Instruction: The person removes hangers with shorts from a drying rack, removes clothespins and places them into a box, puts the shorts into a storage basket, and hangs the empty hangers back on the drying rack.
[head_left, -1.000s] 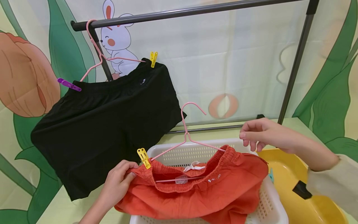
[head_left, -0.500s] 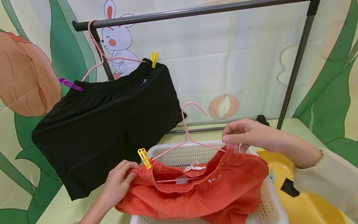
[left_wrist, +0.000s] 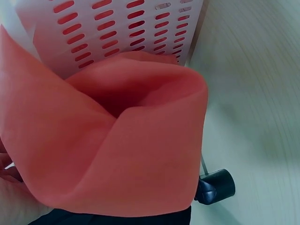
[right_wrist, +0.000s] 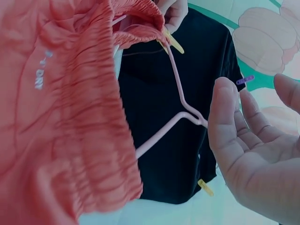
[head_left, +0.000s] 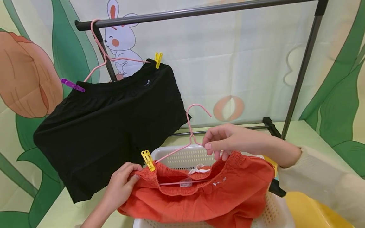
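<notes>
My left hand [head_left: 122, 182] grips the left end of the waistband of orange-red shorts [head_left: 182, 205]. The shorts are threaded on a pink hanger [head_left: 174, 152], whose hook points up. Beside those fingers, a yellow clothespin [head_left: 148, 161] clips the waistband to the hanger. My right hand [head_left: 231, 139] hovers over the waistband's right side, close to the hanger's right arm. In the right wrist view, its fingers [right_wrist: 222, 112] are loosely bent with the thumb apart, and nothing is between them. A fold of the shorts [left_wrist: 131, 150] fills much of the left wrist view.
Black shorts [head_left: 114, 117] hang from a dark rack bar [head_left: 199, 12] on another pink hanger [head_left: 102, 52], held by a purple clothespin [head_left: 73, 85] and a yellow clothespin [head_left: 158, 60]. A white perforated basket [head_left: 273, 209] stands beneath the orange-red shorts. A yellow tub [head_left: 308, 210] lies right.
My right hand has moved left from above the yellow tub, past the waistband's right end, to the hanger. My left hand keeps its grip on the shorts.
</notes>
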The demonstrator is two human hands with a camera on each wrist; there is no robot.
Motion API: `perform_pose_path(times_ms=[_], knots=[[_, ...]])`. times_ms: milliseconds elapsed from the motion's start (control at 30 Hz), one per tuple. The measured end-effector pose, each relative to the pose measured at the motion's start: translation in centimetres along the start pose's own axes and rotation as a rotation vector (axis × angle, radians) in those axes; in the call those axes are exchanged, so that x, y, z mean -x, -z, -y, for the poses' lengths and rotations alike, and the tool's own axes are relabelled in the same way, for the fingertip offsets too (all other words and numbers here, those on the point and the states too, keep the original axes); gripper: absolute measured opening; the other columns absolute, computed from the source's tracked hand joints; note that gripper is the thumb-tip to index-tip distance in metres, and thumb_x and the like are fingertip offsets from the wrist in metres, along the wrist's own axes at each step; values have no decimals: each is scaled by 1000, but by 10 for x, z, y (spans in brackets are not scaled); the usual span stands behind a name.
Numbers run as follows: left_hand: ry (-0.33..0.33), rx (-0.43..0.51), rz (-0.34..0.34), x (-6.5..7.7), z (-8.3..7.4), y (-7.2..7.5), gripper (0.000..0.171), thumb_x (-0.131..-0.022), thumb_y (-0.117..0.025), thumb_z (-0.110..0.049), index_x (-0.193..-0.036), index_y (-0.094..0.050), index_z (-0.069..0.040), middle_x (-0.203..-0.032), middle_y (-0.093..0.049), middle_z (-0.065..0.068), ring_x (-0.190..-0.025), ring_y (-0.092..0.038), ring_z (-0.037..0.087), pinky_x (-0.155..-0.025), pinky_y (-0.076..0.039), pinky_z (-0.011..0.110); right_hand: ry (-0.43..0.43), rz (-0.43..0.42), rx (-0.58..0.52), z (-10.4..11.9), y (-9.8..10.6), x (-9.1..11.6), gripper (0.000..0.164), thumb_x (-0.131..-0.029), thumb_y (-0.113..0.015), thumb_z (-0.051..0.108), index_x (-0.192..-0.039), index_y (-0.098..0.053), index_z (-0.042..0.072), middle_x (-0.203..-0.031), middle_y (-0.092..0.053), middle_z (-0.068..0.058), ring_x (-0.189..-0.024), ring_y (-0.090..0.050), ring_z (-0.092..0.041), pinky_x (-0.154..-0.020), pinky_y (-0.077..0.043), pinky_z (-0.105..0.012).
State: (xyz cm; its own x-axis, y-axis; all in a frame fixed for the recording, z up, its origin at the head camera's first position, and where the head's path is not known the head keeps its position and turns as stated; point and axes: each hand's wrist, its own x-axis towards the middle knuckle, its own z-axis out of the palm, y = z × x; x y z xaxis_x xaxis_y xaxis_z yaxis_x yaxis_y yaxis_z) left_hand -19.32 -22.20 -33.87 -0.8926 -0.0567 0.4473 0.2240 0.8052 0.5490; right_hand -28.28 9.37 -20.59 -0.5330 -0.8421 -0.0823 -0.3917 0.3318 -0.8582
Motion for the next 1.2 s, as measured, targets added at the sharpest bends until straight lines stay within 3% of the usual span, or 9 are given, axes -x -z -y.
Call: perform_pose_path(times_ms=[633, 967, 1200], knots=[[25, 18, 25, -1, -1, 2, 19, -79, -56, 8, -88, -62, -8, -85, -55, 0, -76, -50, 11, -67, -47, 15, 48, 13, -4, 14, -19, -45, 24, -86, -55, 22, -103, -52, 5, -92, -57, -6, -79, -58, -20, -69, -50, -33], [24, 22, 31, -2, -2, 2, 19, -80, -55, 8, -89, -62, -8, -85, -55, 0, -76, -49, 11, -66, -47, 14, 83, -25, -70, 16, -24, -66, 21, -86, -55, 19, -102, -52, 5, -91, -57, -9, -80, -58, -22, -68, -50, -30], [11, 9, 24, -2, -2, 3, 20, -79, -56, 8, -88, -62, -8, -84, -55, 0, -75, -49, 11, -67, -47, 15, 103, -55, -36, 20, -32, -81, 21, -85, -56, 20, -101, -55, 7, -89, -59, -6, -80, -57, -21, -70, -51, -31]])
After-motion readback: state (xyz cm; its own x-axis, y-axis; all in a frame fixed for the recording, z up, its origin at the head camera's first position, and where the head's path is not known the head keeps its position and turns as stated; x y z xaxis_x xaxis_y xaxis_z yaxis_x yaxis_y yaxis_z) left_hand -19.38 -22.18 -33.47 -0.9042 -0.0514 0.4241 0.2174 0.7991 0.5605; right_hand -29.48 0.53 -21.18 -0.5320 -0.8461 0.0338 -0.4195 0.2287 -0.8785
